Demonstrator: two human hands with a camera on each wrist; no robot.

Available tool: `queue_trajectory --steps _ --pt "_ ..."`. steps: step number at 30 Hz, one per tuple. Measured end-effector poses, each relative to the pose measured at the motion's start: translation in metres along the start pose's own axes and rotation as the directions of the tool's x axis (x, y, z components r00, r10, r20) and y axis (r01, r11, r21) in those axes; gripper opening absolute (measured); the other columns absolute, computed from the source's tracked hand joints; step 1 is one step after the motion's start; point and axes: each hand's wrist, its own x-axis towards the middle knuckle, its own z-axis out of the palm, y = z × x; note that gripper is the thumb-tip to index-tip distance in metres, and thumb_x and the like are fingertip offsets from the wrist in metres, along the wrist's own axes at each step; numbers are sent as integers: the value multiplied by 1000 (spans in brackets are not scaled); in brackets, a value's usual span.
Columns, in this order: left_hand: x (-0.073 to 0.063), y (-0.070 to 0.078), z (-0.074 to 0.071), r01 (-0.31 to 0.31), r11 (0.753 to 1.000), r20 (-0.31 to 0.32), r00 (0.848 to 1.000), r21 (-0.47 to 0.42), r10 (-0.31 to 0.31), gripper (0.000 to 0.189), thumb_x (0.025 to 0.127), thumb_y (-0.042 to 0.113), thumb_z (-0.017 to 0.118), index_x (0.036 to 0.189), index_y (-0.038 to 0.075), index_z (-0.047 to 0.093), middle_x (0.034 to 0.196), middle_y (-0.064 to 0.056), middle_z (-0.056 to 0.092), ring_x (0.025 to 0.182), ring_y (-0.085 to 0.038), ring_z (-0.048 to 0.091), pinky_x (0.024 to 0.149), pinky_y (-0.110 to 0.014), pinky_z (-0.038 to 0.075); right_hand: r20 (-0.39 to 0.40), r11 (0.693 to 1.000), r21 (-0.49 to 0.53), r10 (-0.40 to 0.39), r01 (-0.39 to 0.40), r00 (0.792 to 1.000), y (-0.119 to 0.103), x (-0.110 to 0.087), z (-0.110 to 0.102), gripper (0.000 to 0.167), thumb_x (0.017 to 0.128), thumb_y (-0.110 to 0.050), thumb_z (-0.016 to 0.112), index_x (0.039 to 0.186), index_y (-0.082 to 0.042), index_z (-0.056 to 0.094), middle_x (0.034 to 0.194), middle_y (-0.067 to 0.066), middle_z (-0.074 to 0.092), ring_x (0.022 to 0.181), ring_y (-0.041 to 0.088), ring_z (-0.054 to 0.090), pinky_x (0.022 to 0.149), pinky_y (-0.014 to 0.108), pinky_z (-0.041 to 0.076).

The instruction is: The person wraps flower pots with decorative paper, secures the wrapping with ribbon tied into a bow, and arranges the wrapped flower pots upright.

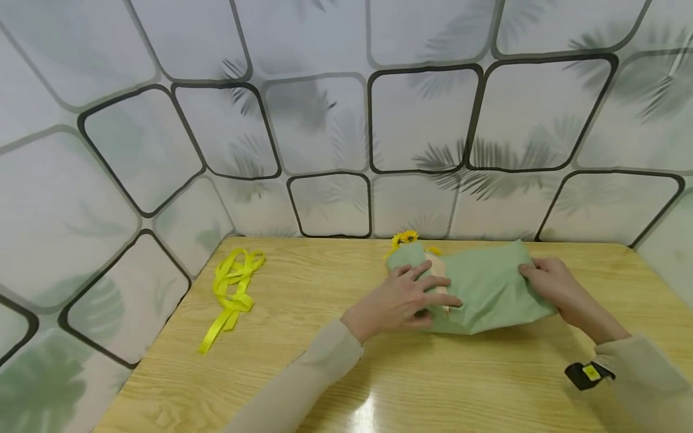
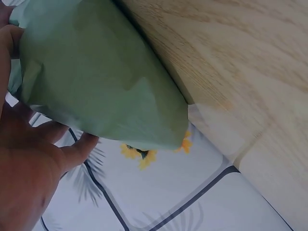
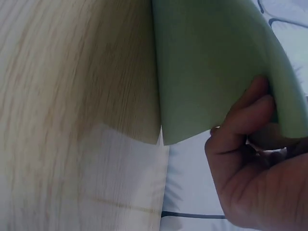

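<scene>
The head view looks forward and down from above; the left and right wrist views share the green paper [image 2: 101, 82] up close.

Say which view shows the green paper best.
The head view: it frames the green paper end to end. The left wrist view shows the end by the yellow flowers; the right wrist view, the edge pinched by the right hand.

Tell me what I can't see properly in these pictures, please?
Head view: whatever may be inside the pale green paper wrap; paper hides it.
Head view: part of the flat beige patch; the left hand covers it.
Left wrist view: the rest of the yellow-petalled, dark-centred flowers; the paper hides it.
Right wrist view: the rest of the right hand; the right edge cuts it off.
</scene>
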Motion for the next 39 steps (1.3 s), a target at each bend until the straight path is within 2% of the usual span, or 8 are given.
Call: queue_trajectory --steps 3,6,9,15,21,28,34,39 --pt "2 2 1 3 1000 4 1000 2 -3 46 98 39 62 143 45 55 155 7 50 150 -34 40 108 -49 49 44 999 -26 49 -48 998 3 3 -1 71 111 -49 26 130 16 51 87 3 63 71 15 63 66 33 56" --pt "4 4 2 4 1000 3 1000 5 -4 40 98 39 62 137 45 61 154 7 51 150 -35 39 108 -51 48 57 994 -67 91 -87 994 5 6 3 78 107 -60 26 116 10 59 76 2 62 63 15 62 61 33 55" --pt "6 6 1 2 1000 -1 1000 11 -2 36 98 37 61 134 44 63 154 7 52 150 -35 40 108 -51 48 73 994 -58 97 -92 993 10 8 5 65 109 -53 33 99 3 65 65 -2 61 56 13 60 56 31 54" --pt "7 8 1 -1 1000 8 1000 -1 1 34 100 37 59 133 43 64 155 7 51 151 -35 39 110 -51 47 128 994 86 55 -66 990 15 9 5 56 111 -33 40 134 17 52 73 -6 70 63 10 68 61 30 59" --pt "3 3 3 15 996 5 1000 -84 -14 37 100 33 55 136 40 63 159 5 48 153 -36 35 113 -51 45 44 981 188 -52 43 998 -24 -9 8 62 111 -39 41 141 15 44 77 -9 72 66 11 72 61 32 62" --pt "1 2 -1 58 994 39 998 -96 -55 46 100 34 57 146 31 54 161 4 44 154 -33 33 116 -51 43 -69 979 126 -151 159 986 -84 -21 32 54 109 -42 46 126 8 59 70 -10 69 54 11 63 45 32 50" --pt "1 3 -2 107 985 43 994 -137 -103 57 97 34 63 144 9 42 150 2 56 154 -27 34 121 -45 39 -56 965 192 -170 177 984 -101 -16 48 40 109 -37 48 97 0 59 60 -9 59 44 8 49 43 31 45" --pt "-4 -5 -1 94 958 33 996 -270 -88 56 97 28 66 145 12 43 156 -4 50 155 -31 32 124 -46 35 -31 950 257 -178 180 984 -107 -15 54 42 109 -37 48 107 3 60 62 -9 58 44 7 44 43 30 44"
